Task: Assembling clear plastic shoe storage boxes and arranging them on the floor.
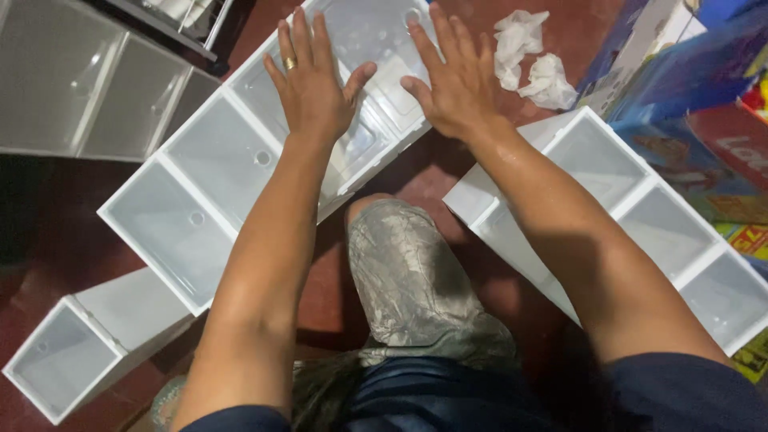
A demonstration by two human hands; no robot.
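Both hands lay flat and fully spread on a clear plastic panel point(376, 88), gripping nothing. The left hand point(314, 84) pressed palm down with its fingers fanned and slightly apart, a gold ring point(290, 62) on 1 finger, and its thumb angled out toward the other hand. The right hand point(452, 76) lay beside it, close but not touching, also palm down with all 5 fingers extended, the fingertips reaching toward the far edge of the panel. The panel sat on top of a long white storage rack point(200, 192) of open compartments that ran from under the hands down and away to the left of the left forearm; 2 of its translucent compartments showed just below the left wrist. Further down to the left of that arm lay a single white box unit point(80, 352) on its side, apart from the rack. Under the right forearm stood another white rack point(664, 216) with 3 open compartments visible. Beyond the right hand's fingertips, 2 crumpled white tissues point(532, 60) lay on the dark red floor point(432, 176), and to the right of them sat a colourful cardboard box point(680, 80). Between the 2 forearms, the person's bent knee point(408, 264) in patterned shorts pointed toward the panel.
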